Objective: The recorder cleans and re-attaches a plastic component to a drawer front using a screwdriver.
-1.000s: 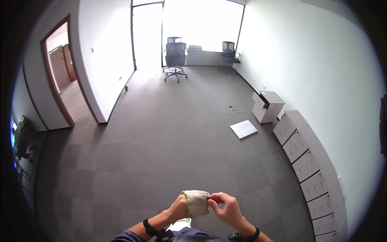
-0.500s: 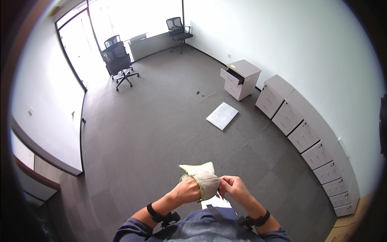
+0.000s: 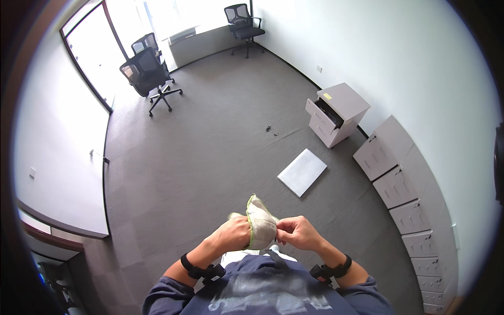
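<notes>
A beige cloth [image 3: 260, 228] with green stitched edging, perhaps a glove, is bunched up in front of my body at the lower centre. My left hand [image 3: 233, 233] has its fingers curled in or behind the cloth's green edge, their tips hidden by it. At the cloth's other side, my right hand [image 3: 296, 232] pinches it between thumb and fingers. Both forearms come in from below, each with a black strap at the wrist.
A white flat panel [image 3: 302, 172] lies on grey carpet beside a cabinet [image 3: 344, 105] with its top drawer pulled out. A row of cabinets [image 3: 407, 218] lines the right wall. Black office chairs [image 3: 147, 71] stand by the bright windows. Small dark bits [image 3: 268, 128] lie on the carpet.
The view has swung toward the right side of the room and tipped. Both hands sit higher in the picture, and the cloth has changed shape, now folded up between them.
</notes>
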Demonstrator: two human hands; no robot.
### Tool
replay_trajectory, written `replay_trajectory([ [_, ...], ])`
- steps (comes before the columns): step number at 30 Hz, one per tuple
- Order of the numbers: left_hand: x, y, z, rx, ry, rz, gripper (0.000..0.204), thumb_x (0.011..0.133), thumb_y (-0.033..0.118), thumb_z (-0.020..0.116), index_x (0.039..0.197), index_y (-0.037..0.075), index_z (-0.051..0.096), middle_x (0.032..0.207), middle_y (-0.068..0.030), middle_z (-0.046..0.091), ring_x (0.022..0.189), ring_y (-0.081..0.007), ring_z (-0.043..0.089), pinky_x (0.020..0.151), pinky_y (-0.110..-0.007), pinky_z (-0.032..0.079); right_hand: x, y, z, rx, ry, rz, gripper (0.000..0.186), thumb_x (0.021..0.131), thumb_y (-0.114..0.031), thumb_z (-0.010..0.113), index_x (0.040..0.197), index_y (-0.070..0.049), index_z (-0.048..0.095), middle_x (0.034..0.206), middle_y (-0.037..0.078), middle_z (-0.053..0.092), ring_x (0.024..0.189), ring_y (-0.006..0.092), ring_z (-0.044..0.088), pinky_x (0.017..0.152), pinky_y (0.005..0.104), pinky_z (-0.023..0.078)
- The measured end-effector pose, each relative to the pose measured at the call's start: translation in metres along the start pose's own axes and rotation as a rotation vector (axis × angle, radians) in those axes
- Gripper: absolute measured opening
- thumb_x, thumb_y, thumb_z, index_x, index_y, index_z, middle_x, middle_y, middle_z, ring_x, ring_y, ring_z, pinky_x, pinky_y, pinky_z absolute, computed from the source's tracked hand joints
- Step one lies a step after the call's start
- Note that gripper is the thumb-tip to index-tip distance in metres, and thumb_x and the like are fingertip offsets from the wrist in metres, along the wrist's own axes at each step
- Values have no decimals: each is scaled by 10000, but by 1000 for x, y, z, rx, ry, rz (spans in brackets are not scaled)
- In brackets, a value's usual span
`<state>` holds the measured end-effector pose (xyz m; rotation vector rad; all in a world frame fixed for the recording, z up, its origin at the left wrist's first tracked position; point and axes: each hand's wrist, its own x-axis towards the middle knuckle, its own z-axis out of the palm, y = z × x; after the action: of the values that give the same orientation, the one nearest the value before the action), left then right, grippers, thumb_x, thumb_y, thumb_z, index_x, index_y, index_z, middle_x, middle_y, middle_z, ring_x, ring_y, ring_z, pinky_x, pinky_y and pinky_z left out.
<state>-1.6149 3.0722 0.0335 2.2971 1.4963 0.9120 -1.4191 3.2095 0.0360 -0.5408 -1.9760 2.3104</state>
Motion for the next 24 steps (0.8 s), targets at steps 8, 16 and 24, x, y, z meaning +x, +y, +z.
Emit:
replay_trajectory([
  [8, 131, -237, -70, -161, 74, 11, 288, 701, 114, 752, 980, 71, 691, 966, -97, 702, 923, -288, 671, 827, -360, 545, 99, -117, -183, -393, 549, 69, 252, 863, -249, 710, 783, -11, 686, 632, -34, 576, 593, 36, 509, 514, 214, 414],
  [16, 178, -440, -116, -373, 679, -448, 296, 704, -45, 699, 995, -2, 665, 912, -72, 702, 858, -170, 671, 787, -309, 537, 38, -245, -300, -536, 1042, 152, 237, 895, -196, 633, 872, 39, 621, 707, 34, 603, 571, 114, 576, 521, 254, 483],
  [24, 202, -583, -135, -97, 682, -646, 242, 747, -31, 675, 987, -8, 649, 888, -71, 689, 827, -152, 662, 734, -291, 546, 139, -375, -504, -996, 1049, 126, 336, 980, -386, 520, 840, -81, 541, 734, -19, 488, 598, 65, 471, 516, 223, 365],
])
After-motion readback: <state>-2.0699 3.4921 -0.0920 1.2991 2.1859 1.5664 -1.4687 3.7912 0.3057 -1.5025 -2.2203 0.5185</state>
